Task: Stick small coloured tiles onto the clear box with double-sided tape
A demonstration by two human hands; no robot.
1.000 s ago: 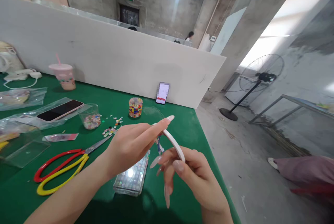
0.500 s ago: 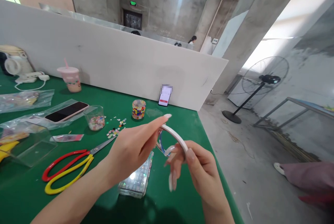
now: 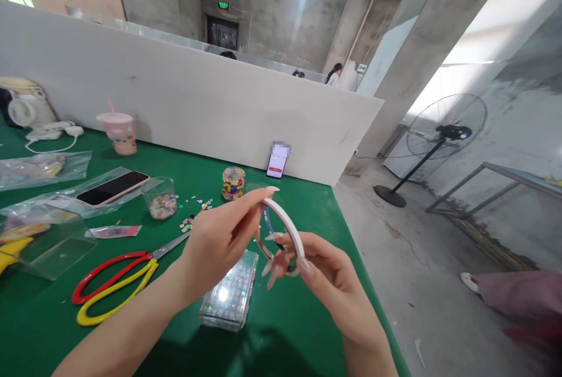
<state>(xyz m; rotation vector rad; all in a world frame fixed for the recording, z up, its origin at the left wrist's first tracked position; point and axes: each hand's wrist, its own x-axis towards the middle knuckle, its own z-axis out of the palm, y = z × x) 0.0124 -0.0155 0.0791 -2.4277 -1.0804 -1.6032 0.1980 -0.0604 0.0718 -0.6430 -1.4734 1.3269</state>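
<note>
Both my hands hold a white ring-shaped roll of tape (image 3: 284, 223) above the green table (image 3: 184, 160). My left hand (image 3: 219, 242) pinches the roll's top edge, forefinger stretched along it. My right hand (image 3: 316, 271) grips the roll's lower side with thumb and fingers curled under it. Directly below the hands lies a clear case covered in shiny mosaic tiles (image 3: 230, 298). What hangs inside the ring, a blue strip, is too small to name.
Red and yellow scissors (image 3: 116, 280) lie left of the case. Behind are loose coloured tiles (image 3: 193, 219), a clear cup of tiles (image 3: 158, 198), a mosaic-covered jar (image 3: 233, 183), a phone on plastic bags (image 3: 112, 188), a propped phone (image 3: 277, 161), a pink drink cup (image 3: 119, 133). A standing fan (image 3: 432, 143) is on the floor right.
The roll and both hands have risen a little and turned; my right fingers moved from hanging loose below to curling under the ring. The view shifted slightly.
</note>
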